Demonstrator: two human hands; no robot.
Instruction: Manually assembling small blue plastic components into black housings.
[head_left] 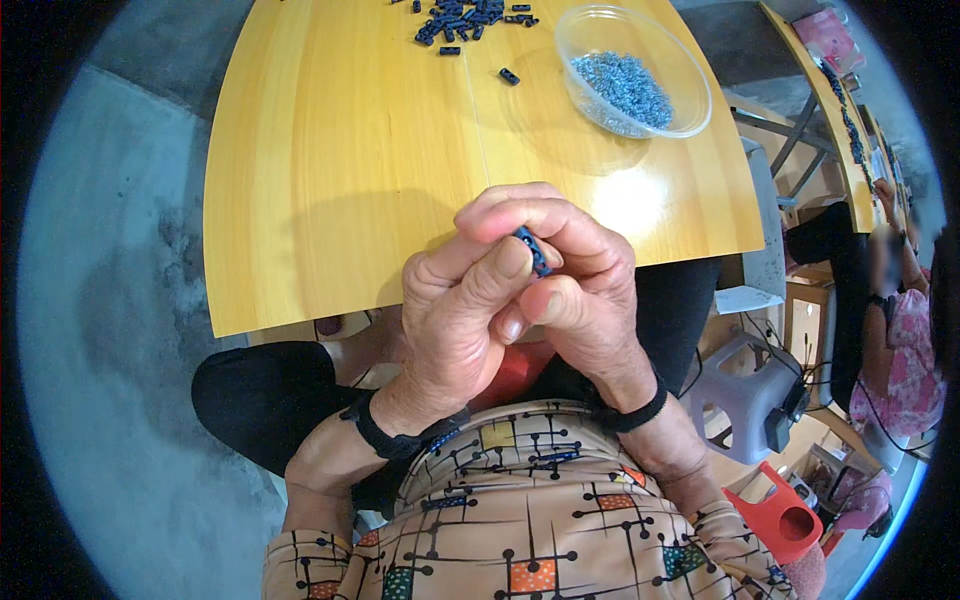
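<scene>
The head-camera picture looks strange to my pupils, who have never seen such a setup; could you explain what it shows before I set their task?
There is no robot here. A person wears a camera on the head that looks down, so the picture's left is the person's left. Its wide fisheye lens bends straight edges.

The bare left hand and right hand meet in the middle, holding a small, dark-blue, hard-looking piece between their fingertips. The fingers hide part of it.

On the yellow, wood-look table lies a loose pile of small dark pieces, near a round, clear plastic bowl of tiny, shiny, bluish parts, too small to identify.
</scene>
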